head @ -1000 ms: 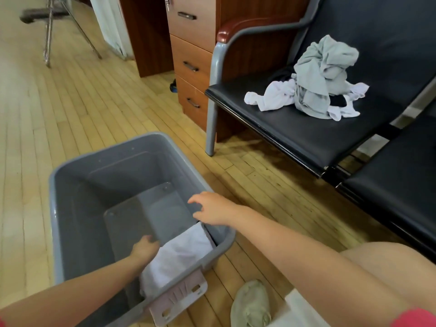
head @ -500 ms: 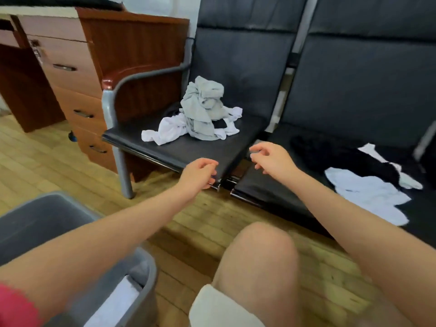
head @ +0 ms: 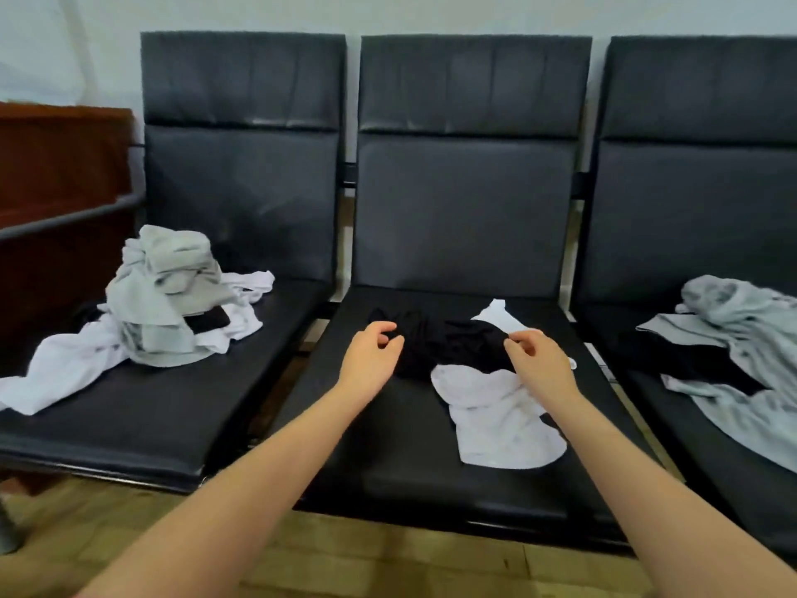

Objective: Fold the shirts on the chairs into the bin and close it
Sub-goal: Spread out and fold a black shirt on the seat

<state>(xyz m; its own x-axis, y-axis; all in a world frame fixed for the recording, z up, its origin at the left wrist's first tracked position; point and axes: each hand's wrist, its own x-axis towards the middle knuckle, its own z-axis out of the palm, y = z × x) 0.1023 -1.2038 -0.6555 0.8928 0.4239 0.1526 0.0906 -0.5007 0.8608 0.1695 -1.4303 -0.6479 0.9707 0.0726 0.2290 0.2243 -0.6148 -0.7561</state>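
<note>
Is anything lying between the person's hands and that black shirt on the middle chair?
Nothing visible does. The left hand and right hand hover at either end of the black shirt, which lies on top of the white shirt.

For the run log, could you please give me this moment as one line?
stage: reaching for next shirt | left hand: open, at black shirt | right hand: open, over it | middle chair | bin: out of view

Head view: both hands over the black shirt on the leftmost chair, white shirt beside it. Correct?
Wrong chair. In the head view the left hand and right hand are over the black shirt on the middle chair; the white shirt is beside it.
</note>
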